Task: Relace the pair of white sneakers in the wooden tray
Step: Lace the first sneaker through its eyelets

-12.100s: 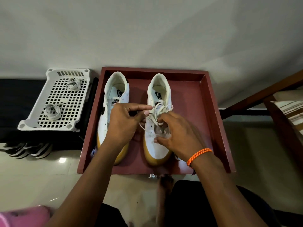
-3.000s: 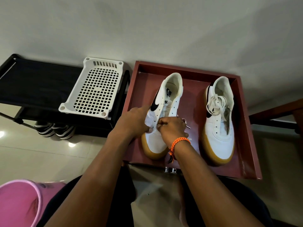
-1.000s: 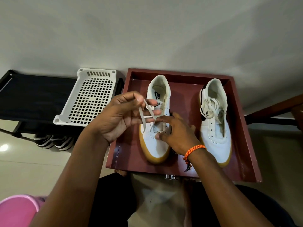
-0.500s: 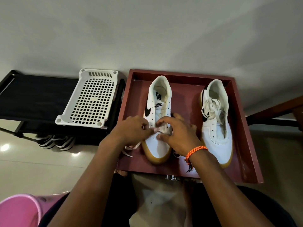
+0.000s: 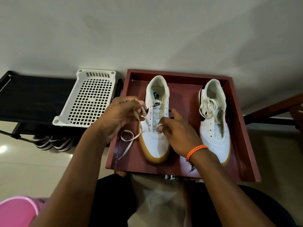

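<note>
Dim, soft indoor light, warm-grey cast. Wall [image 5: 147, 30] unevenly lit: paler at centre, darkening toward the top corners. One small bright glare spot on the glossy floor [image 5: 3, 149] at far left, plus faint streaks of reflection on the tiles near it. Tray [image 5: 246, 145] inner walls carry a dull sheen; soft-edged shadows lie beside each sneaker [image 5: 155, 145] and under the right hand [image 5: 178, 136]. Shelf [image 5: 32, 99] at left nearly black, detail lost. Wide-angle distortion: tray edges and shelf lines splay outward toward the frame borders. Focus fair at centre; slight motion blur on the left hand [image 5: 118, 117] fingers and lace [image 5: 129, 140]. Pink tub [image 5: 16, 212] in the lower left corner soft.
</note>
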Tool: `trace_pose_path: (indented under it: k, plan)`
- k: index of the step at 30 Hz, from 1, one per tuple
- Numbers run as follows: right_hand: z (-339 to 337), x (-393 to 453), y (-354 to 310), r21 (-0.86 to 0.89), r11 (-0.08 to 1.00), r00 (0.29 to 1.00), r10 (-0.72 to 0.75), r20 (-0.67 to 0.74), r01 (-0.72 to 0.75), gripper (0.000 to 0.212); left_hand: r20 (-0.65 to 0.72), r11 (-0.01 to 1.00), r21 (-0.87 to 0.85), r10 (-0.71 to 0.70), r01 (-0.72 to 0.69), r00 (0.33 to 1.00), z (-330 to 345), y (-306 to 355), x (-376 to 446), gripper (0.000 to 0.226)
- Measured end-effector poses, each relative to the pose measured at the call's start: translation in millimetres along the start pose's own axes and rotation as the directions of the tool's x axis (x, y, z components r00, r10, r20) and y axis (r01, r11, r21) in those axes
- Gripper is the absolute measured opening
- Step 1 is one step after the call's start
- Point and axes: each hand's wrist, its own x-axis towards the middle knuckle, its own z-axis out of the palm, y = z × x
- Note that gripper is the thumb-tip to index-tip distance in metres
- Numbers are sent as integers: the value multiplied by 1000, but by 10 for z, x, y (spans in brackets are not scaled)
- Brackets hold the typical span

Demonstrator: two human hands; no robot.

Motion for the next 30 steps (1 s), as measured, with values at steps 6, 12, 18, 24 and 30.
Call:
trace_pose_path:
  k: [6,12,18,24,30]
  plan:
    - [-88,58,-8,270,961,995,85,-57,-67,25,-188,760,649,195,-27,963,41,-219,77,26]
    - [-234,58,-26,675,723,967,249,-51,-150,32,66,553,821,156,-142,986,184,-266,89,17]
    - [-341,46,15,959,181,950,266,164,-217,44,39,350,933,142,-87,989,298,-289,62,15]
    - [-310,39,189,596,736,861,489,-142,-320,42,14,438,897,112,-62,994,300,-333,81,7]
    - [-151,14,31,139,990,959,10,-282,30,25,75,762,647,-26,-29,997,250,-261,98,11]
